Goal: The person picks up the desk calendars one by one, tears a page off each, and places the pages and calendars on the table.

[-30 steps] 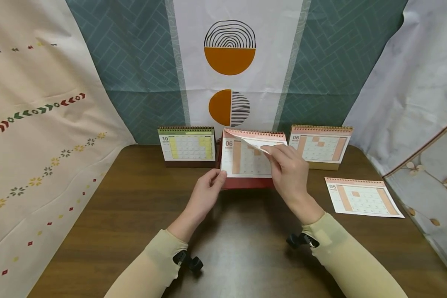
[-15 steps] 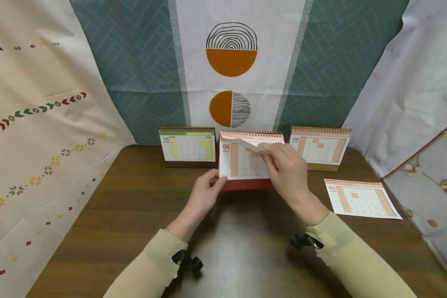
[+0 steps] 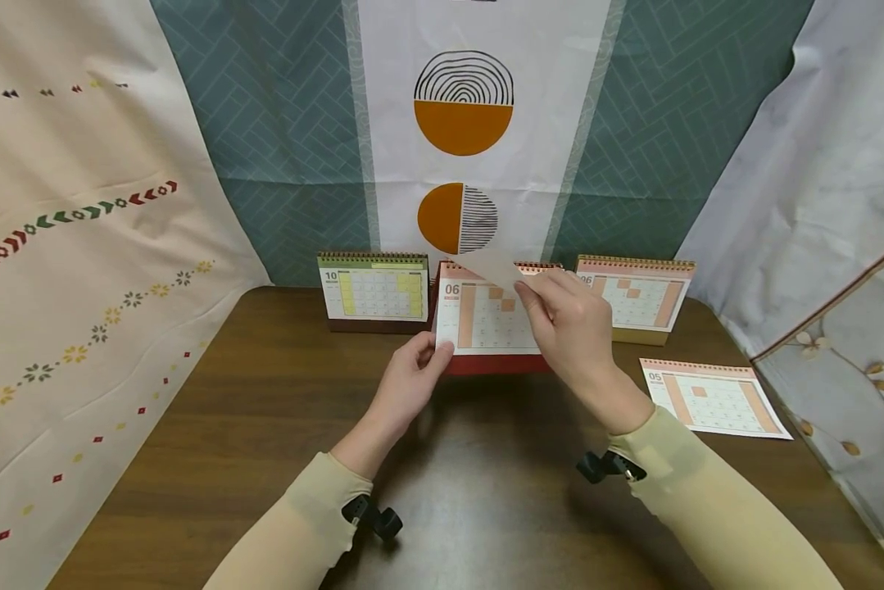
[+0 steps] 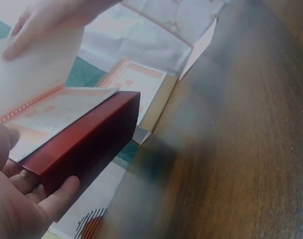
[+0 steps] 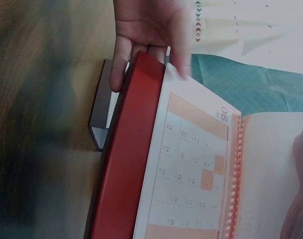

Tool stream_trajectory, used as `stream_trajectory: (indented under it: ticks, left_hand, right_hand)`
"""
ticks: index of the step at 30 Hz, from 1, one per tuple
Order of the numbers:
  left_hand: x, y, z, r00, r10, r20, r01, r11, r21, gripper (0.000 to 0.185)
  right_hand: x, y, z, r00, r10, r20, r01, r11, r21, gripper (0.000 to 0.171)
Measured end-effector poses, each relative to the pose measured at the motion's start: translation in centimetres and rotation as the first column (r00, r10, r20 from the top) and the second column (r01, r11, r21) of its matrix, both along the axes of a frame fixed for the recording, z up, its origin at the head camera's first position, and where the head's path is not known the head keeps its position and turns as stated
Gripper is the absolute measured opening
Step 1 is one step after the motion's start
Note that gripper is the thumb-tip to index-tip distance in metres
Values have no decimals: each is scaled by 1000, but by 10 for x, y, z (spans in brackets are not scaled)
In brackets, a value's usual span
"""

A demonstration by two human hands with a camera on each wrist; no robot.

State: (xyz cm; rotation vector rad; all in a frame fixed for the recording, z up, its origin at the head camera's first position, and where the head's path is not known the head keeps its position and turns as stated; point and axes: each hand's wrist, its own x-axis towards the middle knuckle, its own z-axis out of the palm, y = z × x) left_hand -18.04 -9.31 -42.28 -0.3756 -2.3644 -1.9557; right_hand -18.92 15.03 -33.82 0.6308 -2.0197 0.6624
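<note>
Item in hand: a red-based, spiral-bound desk calendar (image 3: 486, 324) showing the "06" page, standing at the middle back of the brown wooden tabletop (image 3: 265, 459), between a green-topped desk calendar showing "10" (image 3: 373, 291) on its left and a tan-based desk calendar showing "06" (image 3: 636, 299) on its right. The left hand (image 3: 412, 381) is bracing the red base at its lower left corner, thumb lying on the page front and fingers (image 5: 141, 30) curling round behind the base. The right hand (image 3: 570, 328) is pinching a loose pale sheet (image 3: 496, 266) by its corner between thumb and fingers, raising it up at the spiral binding (image 5: 236, 179). A detached calendar sheet marked "05" (image 3: 710, 400) is lying flat on the tabletop, well apart to the right. Handling note, as a judgement: the sheet is looking thin and easily torn, so lifting steadily along the coil while the left hand is steadying the base should be serving best.
</note>
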Motion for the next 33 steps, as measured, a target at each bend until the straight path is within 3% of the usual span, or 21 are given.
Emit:
stream_trajectory:
  ticks: [6, 10, 22, 27, 33]
  left_hand:
    - [-1, -2, 0, 999, 36, 23, -35, 999, -29, 18]
    - [0, -3, 0, 999, 28, 27, -27, 999, -41, 13]
    - [0, -2, 2, 999, 39, 30, -36, 993, -112, 22]
    - [1, -2, 1, 998, 61, 20, -57, 989, -140, 20]
    - [1, -1, 1, 998, 66, -6, -66, 987, -147, 19]
  right_hand:
    - [3, -2, 4, 1000, 1, 19, -1, 1000, 20, 14]
    - [5, -3, 6, 999, 6, 36, -7, 1000, 19, 14]
    - [0, 8, 23, 988, 45, 149, -45, 999, 1, 11]
    - [-8, 11, 29, 970, 40, 240, -27, 998, -56, 18]
    - [-13, 16, 33, 928, 37, 371, 14, 991, -134, 25]
